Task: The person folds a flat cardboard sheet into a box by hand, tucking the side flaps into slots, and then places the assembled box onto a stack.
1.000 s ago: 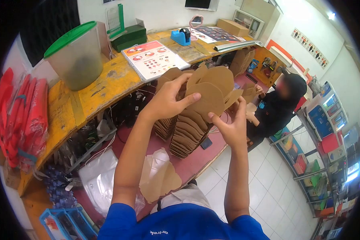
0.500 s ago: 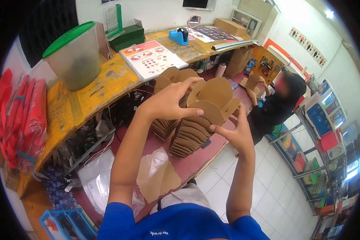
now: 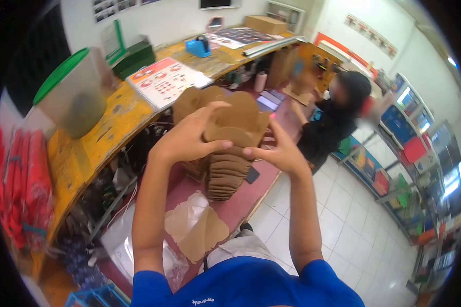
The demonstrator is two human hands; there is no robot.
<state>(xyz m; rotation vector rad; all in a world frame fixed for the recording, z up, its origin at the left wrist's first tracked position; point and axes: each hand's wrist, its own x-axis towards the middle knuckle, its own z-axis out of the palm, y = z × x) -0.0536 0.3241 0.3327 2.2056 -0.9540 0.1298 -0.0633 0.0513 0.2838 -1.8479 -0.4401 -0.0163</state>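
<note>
Both my hands grip one brown cardboard box (image 3: pixel 235 123) with its flaps folded in, held above a tall stack of nested brown boxes (image 3: pixel 225 176) on the dark red lower counter (image 3: pixel 241 207). My left hand (image 3: pixel 189 138) clasps its left side with the thumb along the bottom edge. Pressing the lower right side is my right hand (image 3: pixel 276 151). A second stack of boxes (image 3: pixel 194 166) stands just behind, partly hidden by my left hand.
A flat brown paper piece (image 3: pixel 197 227) and a clear plastic bag (image 3: pixel 120 238) lie near me. The yellow upper counter (image 3: pixel 87 148) carries a green-lidded tub (image 3: pixel 71 97), a spiral menu book (image 3: pixel 166 79) and a blue tape dispenser (image 3: pixel 198 47). Another person in black (image 3: pixel 333 120) works at the right.
The box's open flaps have been folded down between my hands, and the box has come lower, closer to the stack. The camera view has swung to the right.
</note>
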